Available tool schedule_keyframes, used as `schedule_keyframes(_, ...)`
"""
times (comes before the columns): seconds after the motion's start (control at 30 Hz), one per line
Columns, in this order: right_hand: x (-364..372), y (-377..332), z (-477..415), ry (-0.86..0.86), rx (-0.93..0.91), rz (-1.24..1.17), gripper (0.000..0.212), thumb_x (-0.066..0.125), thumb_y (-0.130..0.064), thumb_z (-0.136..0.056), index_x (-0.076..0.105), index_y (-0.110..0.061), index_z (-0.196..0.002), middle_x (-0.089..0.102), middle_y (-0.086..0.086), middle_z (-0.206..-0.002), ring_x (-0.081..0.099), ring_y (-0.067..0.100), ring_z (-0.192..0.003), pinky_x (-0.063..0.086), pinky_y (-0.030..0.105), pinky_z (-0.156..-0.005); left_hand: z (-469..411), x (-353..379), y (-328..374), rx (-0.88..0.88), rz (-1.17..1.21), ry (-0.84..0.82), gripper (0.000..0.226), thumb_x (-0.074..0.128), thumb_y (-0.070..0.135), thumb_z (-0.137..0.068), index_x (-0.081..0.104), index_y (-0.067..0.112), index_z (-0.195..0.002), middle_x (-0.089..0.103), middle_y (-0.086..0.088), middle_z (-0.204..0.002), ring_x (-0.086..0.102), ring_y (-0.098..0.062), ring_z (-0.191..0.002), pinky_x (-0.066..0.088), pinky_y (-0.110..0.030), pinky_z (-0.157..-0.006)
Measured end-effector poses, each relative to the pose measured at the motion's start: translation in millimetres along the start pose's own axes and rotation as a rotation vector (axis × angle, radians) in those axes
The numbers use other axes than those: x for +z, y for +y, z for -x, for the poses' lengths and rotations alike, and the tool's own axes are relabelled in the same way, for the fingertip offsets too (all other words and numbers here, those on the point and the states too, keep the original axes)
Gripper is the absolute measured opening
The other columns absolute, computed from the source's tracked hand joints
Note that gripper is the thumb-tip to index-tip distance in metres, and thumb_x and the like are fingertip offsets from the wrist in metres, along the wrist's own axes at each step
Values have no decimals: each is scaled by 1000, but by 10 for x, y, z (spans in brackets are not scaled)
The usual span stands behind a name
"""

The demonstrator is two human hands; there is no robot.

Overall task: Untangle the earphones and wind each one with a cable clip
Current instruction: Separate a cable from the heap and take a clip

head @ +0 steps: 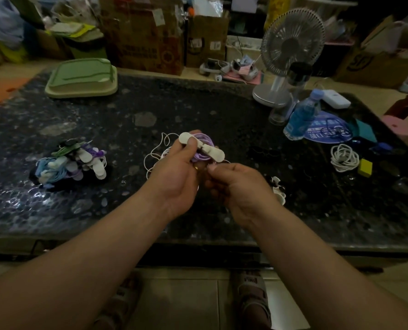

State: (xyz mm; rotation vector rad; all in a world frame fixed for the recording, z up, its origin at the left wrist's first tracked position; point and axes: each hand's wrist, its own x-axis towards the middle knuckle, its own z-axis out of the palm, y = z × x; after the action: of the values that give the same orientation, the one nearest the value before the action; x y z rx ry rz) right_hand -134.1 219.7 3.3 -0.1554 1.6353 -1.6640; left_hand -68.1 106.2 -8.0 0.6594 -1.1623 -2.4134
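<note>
in front of the grey desk fan (293, 41), the left hand (176, 170) grips the lilac earphone cable coil (204, 141), likely light and springy, best pinched across its white rubbery cable clip (213, 152), the right hand (238, 186) pinching its near edge.

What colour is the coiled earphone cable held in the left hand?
The coiled cable is light purple, seen in the head view.

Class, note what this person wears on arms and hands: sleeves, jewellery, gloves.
Both forearms are bare; no sleeves, watch or gloves show. The left hand has what looks like a thin gold ring on one finger. The right hand shows no ring or band.
</note>
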Motion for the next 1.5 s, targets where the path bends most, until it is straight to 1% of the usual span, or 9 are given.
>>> schedule_keyframes(0.13, 66, 74, 33, 89, -192, 342, 9, 72, -18, -96, 78, -12, -93, 78, 5, -84, 73, 15, -71, 64, 37, -69, 24, 59, -38, 88, -37, 78, 27, 40, 24, -113, 60, 19, -130, 72, -11, -114, 72, -20, -93, 63, -34, -77)
schedule_keyframes(0.3, 38, 42, 28, 162, -644, 1046, 13, 62, -24, -97, 73, -22, -91, 64, -6, -83, 59, 9, -76, 51, 34, -69, 60, 73, -110, 218, -252, 103, 24, 49, 18, -110, 63, 19, -129, 70, -12, -126, 68, -31, -119, 56, -48, -104)
schedule_keyframes(0.4, -21, -81, 51, 78, -732, 1154, 15, 58, -27, -102, 71, -23, -98, 57, -7, -89, 55, 8, -77, 46, 29, -68, 81, 50, -85, 218, -292, 71, 25, 52, 20, -109, 63, 23, -131, 73, -5, -124, 70, -25, -116, 61, -43, -95)
schedule_keyframes(0.5, -147, -208, 59, 24, -678, 1126, 12, 58, -33, -104, 68, -29, -100, 60, -12, -91, 59, 5, -79, 51, 24, -67, 105, 26, -29, 128, -257, 30, 24, 50, 24, -109, 60, 22, -131, 71, -8, -124, 71, -29, -111, 65, -40, -78)
schedule_keyframes(0.63, -223, -233, 70, -9, -514, 886, 11, 59, -31, -104, 68, -27, -99, 66, -15, -80, 64, -7, -73, 47, 10, -54, 106, 27, -17, 23, -128, -7, 26, 53, 22, -108, 54, 13, -132, 69, -14, -130, 69, -35, -118, 62, -54, -89)
schedule_keyframes(0.83, -177, -119, 107, -15, -662, 1062, 6, 67, -29, -96, 64, -28, -90, 64, -9, -85, 62, 8, -75, 58, 39, -70, 43, 52, -13, 16, 77, 53, 24, 48, 21, -110, 49, 14, -133, 69, -7, -135, 76, -25, -103, 64, -52, -84)
schedule_keyframes(1.0, -127, -84, 137, -78, -753, 1210, 15, 68, -28, -90, 55, -27, -83, 55, -12, -80, 53, 7, -73, 51, 35, -67, -5, 22, 21, 12, 208, 86, 21, 49, 21, -110, 50, 18, -131, 71, -10, -130, 74, -30, -111, 59, -55, -94)
schedule_keyframes(1.3, -195, -222, 156, -78, -728, 924, 6, 65, -28, -99, 68, -26, -96, 67, -11, -89, 63, 5, -78, 55, 28, -66, 45, 11, -65, 3, -65, -57, 25, 48, 24, -110, 50, 14, -132, 71, -9, -110, 69, -25, -99, 61, -41, -80)
schedule_keyframes(1.5, -357, -323, 96, 1, -596, 762, 10, 62, -28, -103, 72, -27, -100, 73, -10, -89, 68, 0, -83, 55, 16, -66, 119, 71, -40, -45, -143, -198, 28, 40, 25, -112, 52, 13, -135, 61, -22, -138, 63, -36, -115, 58, -58, -93)
